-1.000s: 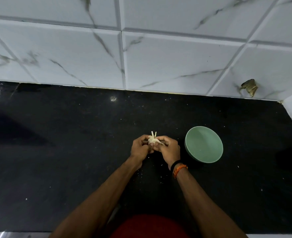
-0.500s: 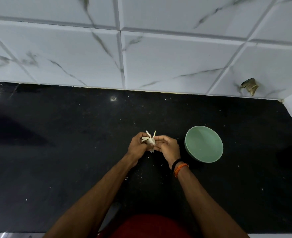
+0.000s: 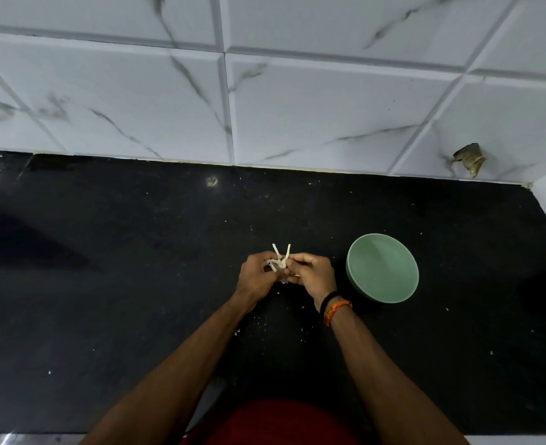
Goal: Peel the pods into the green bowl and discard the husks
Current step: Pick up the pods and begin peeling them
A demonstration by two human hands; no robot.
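Now, by label:
Left hand (image 3: 255, 277): just left of frame centre, fingers curled round the pale pod (image 3: 278, 264), gripping it from the left.
Right hand (image 3: 313, 277): just right of centre, fingertips pinching the same pod from the right; knuckles nearly touching the left hand.
Hands together: yes, both clamped on the pod above the counter.
Pod: between the two sets of fingertips, at mid-frame; thin cream strips of husk sticking up and outward from it, mostly hidden by fingers lower down.
Green bowl (image 3: 382, 273): right of the right hand, near it but apart, standing on the counter; inside looks bare, though too dim to tell for small bits.
Black counter (image 3: 104, 284): filling the middle and lower frame, dotted with small white flecks, densest below the hands.
Wrist bands (image 3: 335, 307): one black, one orange, on the right wrist, lower right of the hands.
Marble-look wall tiles (image 3: 297, 107): across the upper frame, white with grey veins.
Brownish crumpled object (image 3: 469, 160): stuck on the tiles at upper right; cannot tell what it is.
Red garment (image 3: 281, 422): bottom centre, between the forearms.
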